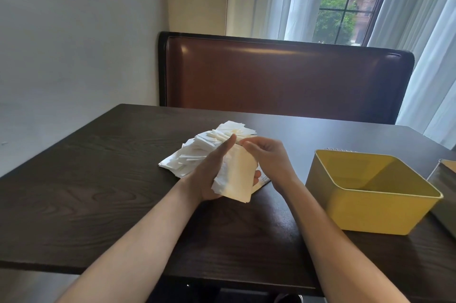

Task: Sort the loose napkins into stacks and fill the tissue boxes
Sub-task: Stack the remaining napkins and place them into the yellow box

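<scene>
A: White paper, soft and slippery. The person's left hand (212, 174) cradles a small stack (237, 177) of napkins just above the surface (98, 179), palm under it, thumb up along its far edge, fingertips curling round the near side. That grip is closed on the stack.

B: And the right hand (267, 157)?

A: Its fingers are curled at the stack's top corner, pinching or squaring the upper sheets; whether they truly hold a sheet is hard to tell. The loose heap (204, 152) lies on the surface just behind the hands.

B: So how should the person do this well?

A: Probably by tapping the edges level before adding more. The lower-left sheets fan out raggedly, so the left grip should stay firm while the right nudges the strays in. Thin paper creases if squeezed.

B: And the box (370, 206)?

A: Yellow, open, apparently empty, to the person's right. A squared stack should drop in flat.
</scene>
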Demonstrator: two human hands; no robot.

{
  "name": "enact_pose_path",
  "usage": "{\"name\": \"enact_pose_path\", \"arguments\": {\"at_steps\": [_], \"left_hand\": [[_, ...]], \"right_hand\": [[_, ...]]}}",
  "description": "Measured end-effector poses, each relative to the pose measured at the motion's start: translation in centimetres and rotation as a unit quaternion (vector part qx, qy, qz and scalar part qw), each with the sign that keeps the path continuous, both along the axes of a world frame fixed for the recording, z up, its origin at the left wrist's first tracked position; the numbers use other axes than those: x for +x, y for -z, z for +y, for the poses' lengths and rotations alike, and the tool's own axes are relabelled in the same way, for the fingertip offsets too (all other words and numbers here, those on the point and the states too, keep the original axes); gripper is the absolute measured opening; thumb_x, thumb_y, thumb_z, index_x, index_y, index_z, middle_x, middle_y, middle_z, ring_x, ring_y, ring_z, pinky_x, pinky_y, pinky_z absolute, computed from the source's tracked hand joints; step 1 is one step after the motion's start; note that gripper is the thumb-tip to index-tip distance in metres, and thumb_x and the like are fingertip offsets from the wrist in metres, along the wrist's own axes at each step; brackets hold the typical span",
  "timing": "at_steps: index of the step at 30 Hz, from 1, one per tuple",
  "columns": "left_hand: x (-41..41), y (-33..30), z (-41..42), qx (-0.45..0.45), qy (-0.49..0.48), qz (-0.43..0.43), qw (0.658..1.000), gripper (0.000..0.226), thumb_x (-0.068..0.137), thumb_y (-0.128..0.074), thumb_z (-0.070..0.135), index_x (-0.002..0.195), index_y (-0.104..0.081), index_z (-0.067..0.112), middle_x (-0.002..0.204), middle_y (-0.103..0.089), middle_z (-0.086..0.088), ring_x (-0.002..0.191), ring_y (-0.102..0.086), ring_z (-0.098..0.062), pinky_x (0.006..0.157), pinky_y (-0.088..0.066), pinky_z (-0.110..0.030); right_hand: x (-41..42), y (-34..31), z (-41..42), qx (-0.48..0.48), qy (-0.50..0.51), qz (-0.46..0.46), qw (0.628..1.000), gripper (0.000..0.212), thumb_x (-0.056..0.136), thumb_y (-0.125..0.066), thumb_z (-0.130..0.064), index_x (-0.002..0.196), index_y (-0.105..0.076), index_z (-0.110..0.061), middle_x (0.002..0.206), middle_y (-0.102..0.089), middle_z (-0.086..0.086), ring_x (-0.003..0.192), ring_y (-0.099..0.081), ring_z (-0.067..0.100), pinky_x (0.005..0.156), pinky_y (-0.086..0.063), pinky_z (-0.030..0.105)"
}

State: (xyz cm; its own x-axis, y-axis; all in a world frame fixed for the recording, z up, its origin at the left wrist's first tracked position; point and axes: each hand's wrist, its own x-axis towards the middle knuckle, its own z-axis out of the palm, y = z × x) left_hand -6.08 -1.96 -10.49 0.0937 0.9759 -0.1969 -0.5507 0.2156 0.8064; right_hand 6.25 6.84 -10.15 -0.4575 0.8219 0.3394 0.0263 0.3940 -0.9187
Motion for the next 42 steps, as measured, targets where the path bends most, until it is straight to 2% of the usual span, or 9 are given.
{"name": "enact_pose_path", "arguments": {"at_steps": [4, 8, 18, 24, 28, 31, 34, 38, 42], "left_hand": [[-0.4, 0.0, 0.0, 0.027, -0.007, -0.008, 1.000, 0.064, 0.092, -0.061, 0.049, 0.135, -0.055, 0.003, 0.096, -0.066, -0.015, 0.074, -0.065, -0.027, 0.070, -0.057, -0.037], [-0.1, -0.4, -0.3, 0.025, -0.003, 0.003, 1.000, 0.061, 0.092, -0.054, 0.059, 0.123, -0.065, 0.008, 0.087, -0.068, -0.015, 0.070, -0.066, -0.027, 0.067, -0.057, -0.036], [-0.1, -0.2, -0.6, 0.027, 0.061, 0.022, 0.998, 0.048, 0.095, -0.051, 0.047, 0.105, -0.077, 0.007, 0.094, -0.065, -0.018, 0.075, -0.059, -0.027, 0.073, -0.051, -0.038], [-0.7, -0.1, 0.2, 0.022, -0.008, -0.027, 0.999, 0.055, 0.098, -0.044, 0.048, 0.119, -0.063, 0.001, 0.090, -0.060, -0.016, 0.070, -0.055, -0.027, 0.069, -0.050, -0.036], [-0.6, -0.2, -0.2, 0.016, 0.014, -0.012, 1.000, 0.050, 0.094, -0.051, 0.047, 0.108, -0.071, 0.003, 0.089, -0.062, -0.018, 0.073, -0.058, -0.029, 0.072, -0.049, -0.038], [-0.6, 0.0, -0.2, 0.013, 0.039, 0.021, 0.999, 0.054, 0.095, -0.051, 0.042, 0.120, -0.063, -0.003, 0.090, -0.062, -0.016, 0.071, -0.057, -0.026, 0.067, -0.050, -0.034], [-0.8, 0.2, 0.1, 0.008, 0.036, 0.028, 0.999, 0.053, 0.094, -0.051, 0.039, 0.122, -0.060, -0.005, 0.086, -0.060, -0.014, 0.069, -0.055, -0.024, 0.065, -0.047, -0.033], [-0.9, 0.3, 0.3, 0.012, 0.029, 0.025, 0.999, 0.052, 0.096, -0.048, 0.038, 0.123, -0.061, -0.004, 0.084, -0.059, -0.014, 0.070, -0.056, -0.026, 0.065, -0.049, -0.034], [-1.2, 0.2, 0.7, 0.030, -0.051, -0.020, 0.998, 0.045, 0.097, -0.047, 0.036, 0.114, -0.066, -0.001, 0.085, -0.061, -0.014, 0.071, -0.062, -0.028, 0.074, -0.052, -0.038]], "right_hand": [[0.6, -0.6, 0.1, -0.028, -0.030, -0.012, 0.999, 0.024, 0.098, -0.059, -0.026, 0.093, -0.076, -0.011, 0.086, -0.072, 0.004, 0.069, -0.063, -0.001, 0.063, -0.049, 0.012], [0.7, -0.4, -0.3, -0.042, -0.085, -0.087, 0.992, 0.010, 0.093, -0.067, -0.019, 0.089, -0.076, -0.016, 0.082, -0.073, 0.003, 0.073, -0.067, 0.008, 0.066, -0.053, 0.017], [0.9, -0.7, -0.1, -0.006, -0.002, -0.010, 1.000, 0.009, 0.087, -0.074, -0.015, 0.097, -0.074, -0.017, 0.083, -0.071, 0.002, 0.068, -0.068, 0.004, 0.056, -0.053, 0.017], [1.0, -0.9, 0.3, 0.011, -0.012, 0.008, 1.000, 0.009, 0.088, -0.072, -0.011, 0.096, -0.075, -0.015, 0.085, -0.073, -0.011, 0.074, -0.069, 0.009, 0.066, -0.055, 0.017], [0.7, -0.5, 0.4, 0.037, -0.005, -0.030, 0.999, 0.014, 0.085, -0.073, -0.003, 0.097, -0.076, -0.011, 0.101, -0.068, 0.023, 0.081, -0.067, 0.024, 0.067, -0.057, 0.020], [0.9, -0.6, 0.3, 0.026, -0.006, -0.007, 1.000, 0.012, 0.086, -0.072, -0.002, 0.096, -0.075, -0.008, 0.102, -0.068, 0.026, 0.073, -0.068, 0.008, 0.060, -0.053, 0.015], [0.9, -0.6, 0.4, 0.019, -0.007, -0.001, 1.000, 0.012, 0.086, -0.072, -0.002, 0.097, -0.075, -0.007, 0.099, -0.065, 0.029, 0.070, -0.065, 0.011, 0.059, -0.052, 0.015], [0.8, -0.4, 0.6, 0.006, 0.020, 0.021, 1.000, 0.014, 0.093, -0.066, -0.014, 0.104, -0.073, -0.011, 0.090, -0.072, 0.003, 0.083, -0.068, 0.017, 0.060, -0.052, 0.014], [1.1, 1.1, 2.6, 0.035, 0.182, -0.163, 0.969, 0.030, 0.096, -0.060, -0.032, 0.107, -0.074, -0.008, 0.110, -0.072, 0.006, 0.104, -0.062, 0.026, 0.083, -0.053, 0.032]]}}
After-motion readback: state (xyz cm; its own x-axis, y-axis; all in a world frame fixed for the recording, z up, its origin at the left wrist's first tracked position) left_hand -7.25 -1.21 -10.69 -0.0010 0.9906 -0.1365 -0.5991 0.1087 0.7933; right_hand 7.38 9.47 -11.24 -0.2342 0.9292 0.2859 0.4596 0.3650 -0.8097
